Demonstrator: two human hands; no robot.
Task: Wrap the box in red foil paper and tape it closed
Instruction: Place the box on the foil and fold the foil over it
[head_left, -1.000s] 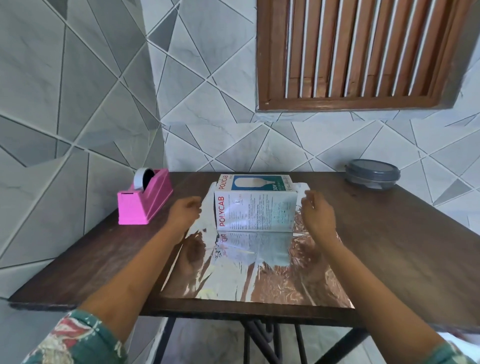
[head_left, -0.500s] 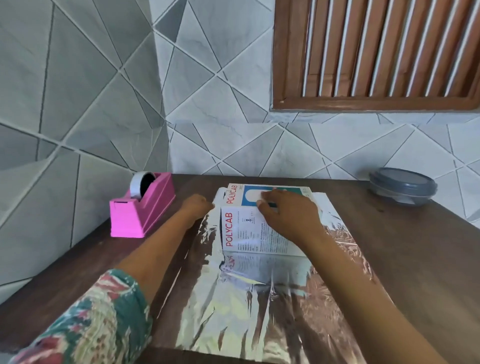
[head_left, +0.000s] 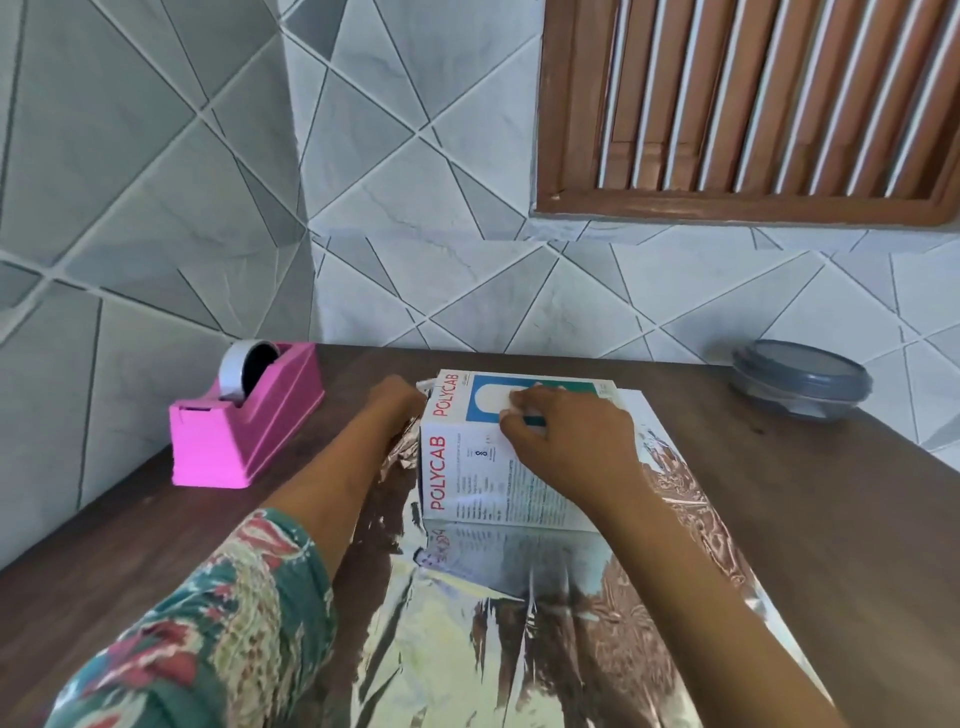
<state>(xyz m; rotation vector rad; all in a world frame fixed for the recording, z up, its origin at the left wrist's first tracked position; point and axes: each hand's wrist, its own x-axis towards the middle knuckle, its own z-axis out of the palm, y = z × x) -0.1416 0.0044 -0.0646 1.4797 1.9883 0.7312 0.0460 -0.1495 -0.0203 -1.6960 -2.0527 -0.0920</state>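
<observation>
Fingers (head_left: 514, 411) of our right hand (head_left: 566, 441) press bent onto the POLYCAB box (head_left: 467, 467) at the far end of the foil sheet (head_left: 467, 634) on the counter (head_left: 810, 519), while our left hand (head_left: 396, 404), fingers hidden, sits just left of it at the foil's edge.

Bare counter (head_left: 831, 519) lies open on the right, between the edge of the foil sheet (head_left: 519, 649) and the grey lidded container (head_left: 802, 382) at the back corner, and on the left between the left hand (head_left: 397, 402) and the pink tape dispenser (head_left: 244, 421). The box (head_left: 467, 467) stands close to the tiled wall (head_left: 467, 291), leaving only a narrow strip behind it. The right hand (head_left: 566, 441) covers the box top, its forearm crossing the foil.
</observation>
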